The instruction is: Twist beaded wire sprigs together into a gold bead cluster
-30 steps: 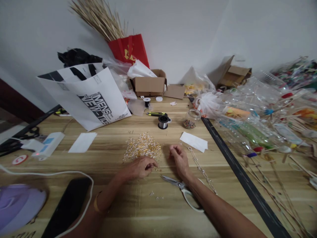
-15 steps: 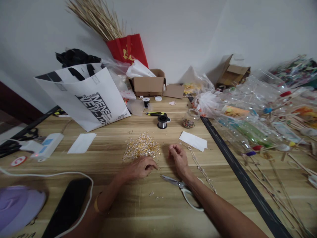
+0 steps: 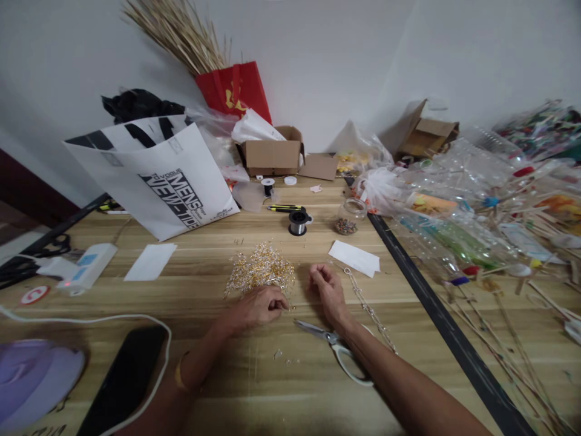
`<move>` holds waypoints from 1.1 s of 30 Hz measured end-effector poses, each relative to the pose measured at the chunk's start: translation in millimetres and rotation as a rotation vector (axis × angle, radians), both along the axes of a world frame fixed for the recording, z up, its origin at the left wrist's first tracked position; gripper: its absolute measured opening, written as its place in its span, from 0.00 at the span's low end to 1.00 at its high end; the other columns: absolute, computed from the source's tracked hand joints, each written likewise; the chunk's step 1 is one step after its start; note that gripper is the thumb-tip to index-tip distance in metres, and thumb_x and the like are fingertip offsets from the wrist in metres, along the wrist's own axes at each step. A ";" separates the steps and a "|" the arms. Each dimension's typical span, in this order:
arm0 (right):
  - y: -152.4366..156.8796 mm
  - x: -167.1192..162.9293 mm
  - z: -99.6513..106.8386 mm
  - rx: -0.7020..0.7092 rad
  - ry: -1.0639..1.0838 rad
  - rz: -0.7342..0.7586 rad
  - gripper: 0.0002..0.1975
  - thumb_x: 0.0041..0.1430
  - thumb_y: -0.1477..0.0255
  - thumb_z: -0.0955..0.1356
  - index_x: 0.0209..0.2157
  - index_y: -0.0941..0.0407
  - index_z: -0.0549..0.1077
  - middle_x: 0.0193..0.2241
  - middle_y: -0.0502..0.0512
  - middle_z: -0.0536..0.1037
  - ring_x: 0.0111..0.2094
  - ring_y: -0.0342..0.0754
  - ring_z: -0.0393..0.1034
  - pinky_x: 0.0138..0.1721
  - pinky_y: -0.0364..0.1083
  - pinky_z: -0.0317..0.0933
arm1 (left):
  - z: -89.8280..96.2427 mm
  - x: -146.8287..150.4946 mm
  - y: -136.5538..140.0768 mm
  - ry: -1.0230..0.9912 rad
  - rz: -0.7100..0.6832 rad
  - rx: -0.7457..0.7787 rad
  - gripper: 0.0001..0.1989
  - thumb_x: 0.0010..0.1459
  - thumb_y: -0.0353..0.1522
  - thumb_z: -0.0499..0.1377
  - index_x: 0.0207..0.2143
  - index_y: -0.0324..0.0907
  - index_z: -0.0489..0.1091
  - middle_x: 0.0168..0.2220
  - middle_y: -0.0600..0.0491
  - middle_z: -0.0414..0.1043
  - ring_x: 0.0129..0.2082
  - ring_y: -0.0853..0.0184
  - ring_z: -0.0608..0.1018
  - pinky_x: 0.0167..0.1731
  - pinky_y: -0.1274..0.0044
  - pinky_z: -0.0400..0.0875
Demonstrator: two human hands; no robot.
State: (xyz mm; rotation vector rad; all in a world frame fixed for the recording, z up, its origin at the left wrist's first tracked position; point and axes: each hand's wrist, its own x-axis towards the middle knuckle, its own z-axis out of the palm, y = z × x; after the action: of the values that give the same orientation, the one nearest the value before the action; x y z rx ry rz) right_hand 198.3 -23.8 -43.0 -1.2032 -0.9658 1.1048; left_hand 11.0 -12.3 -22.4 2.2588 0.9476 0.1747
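Heaped pieces [image 3: 261, 266] too tiny for identification, scissors [image 3: 336, 349] partly behind the right forearm [image 3: 399, 369]

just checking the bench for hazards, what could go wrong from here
The left hand is at the near edge of the loose gold-and-silver pile, so a careless sweep might scatter it. The right forearm crosses over the scissors, which it could nudge. The chain close to that forearm might snag.
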 end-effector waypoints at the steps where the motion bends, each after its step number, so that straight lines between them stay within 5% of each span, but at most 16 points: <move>1: 0.0 0.1 0.0 0.000 0.000 0.000 0.13 0.49 0.61 0.67 0.23 0.56 0.66 0.16 0.45 0.64 0.18 0.40 0.57 0.21 0.40 0.53 | -1.7 0.0 0.2 -0.002 0.003 0.000 0.10 0.48 0.24 0.55 0.33 0.39 0.74 0.29 0.53 0.71 0.25 0.73 0.69 0.26 0.83 0.61; 19: 0.5 -0.2 -0.6 0.009 0.008 0.005 0.12 0.49 0.62 0.67 0.23 0.56 0.66 0.16 0.44 0.63 0.18 0.40 0.56 0.21 0.40 0.52 | -7.5 5.2 -5.3 0.016 0.111 0.063 0.05 0.51 0.28 0.57 0.29 0.40 0.73 0.25 0.56 0.70 0.24 0.73 0.69 0.25 0.83 0.58; 33: 1.0 0.4 -6.2 0.001 0.033 0.024 0.13 0.50 0.61 0.67 0.24 0.56 0.65 0.17 0.45 0.63 0.18 0.40 0.56 0.20 0.40 0.52 | -7.0 2.2 -3.4 -0.045 -0.011 0.120 0.10 0.56 0.28 0.54 0.36 0.42 0.75 0.34 0.52 0.76 0.33 0.68 0.74 0.35 0.80 0.64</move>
State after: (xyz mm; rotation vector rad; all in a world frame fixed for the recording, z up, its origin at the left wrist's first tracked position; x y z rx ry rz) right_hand 198.7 -22.8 -49.2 -1.1721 -0.9578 1.1398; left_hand 13.2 -15.7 -29.5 2.3590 0.9224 0.2833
